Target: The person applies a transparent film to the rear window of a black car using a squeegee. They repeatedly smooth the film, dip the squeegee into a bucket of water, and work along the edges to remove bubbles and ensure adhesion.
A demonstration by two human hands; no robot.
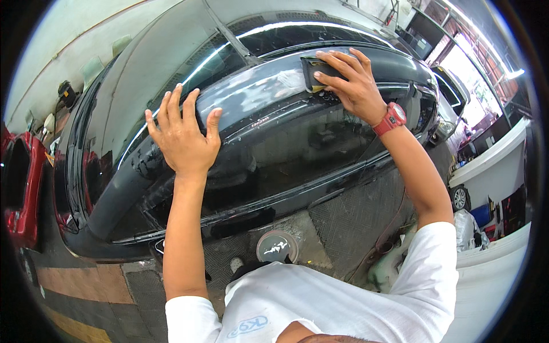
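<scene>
In front of me is a dark car [286, 154] with a greyish, wet-looking sanded patch [257, 86] along its roof edge. My left hand [186, 134] rests on the left part of that roof edge, its fingers spread and nothing in it. Farther right, my right hand [355, 86], with a red watch [392, 119] on the wrist, presses a dark sanding block [311, 73] onto the roof edge. The block looks wrapped in sandpaper, and its lower face is hidden against the car. Whitish streaks show beside it.
A round bucket [277, 246] of greyish water stands on the floor by my feet, below the car's side. At far left is a red car body [26, 188]. Another vehicle [449, 108] stands beyond the car at right. A hose [389, 228] lies along the floor.
</scene>
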